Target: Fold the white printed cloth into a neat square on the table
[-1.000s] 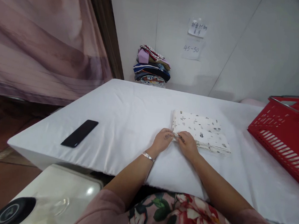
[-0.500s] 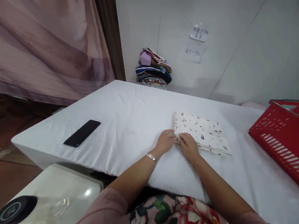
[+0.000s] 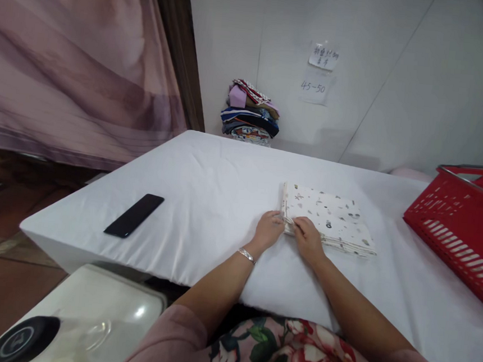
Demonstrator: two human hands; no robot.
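Note:
A folded white cloth point(image 3: 331, 214) with small dark and tan prints lies flat in several layers on the white-covered table point(image 3: 206, 200). At its near left corner, my left hand point(image 3: 269, 228) is closed on the layered edge, fingertips bent against it. My right hand point(image 3: 307, 240) pinches the front edge just to the right of that corner, thumb and fingers together. The two hands are close to each other but apart. A silver bracelet point(image 3: 247, 255) circles my left wrist.
A black phone point(image 3: 134, 215) lies on the table's left part. At the right edge stands a red plastic basket point(image 3: 461, 223) with a metal handle. Folded fabrics point(image 3: 251, 111) are stacked against the wall behind. A white lidded surface point(image 3: 99, 309) sits below the table at lower left.
My right hand has shifted slightly right along the cloth's front edge, baring more of the layers at the corner. My left hand stays at the corner.

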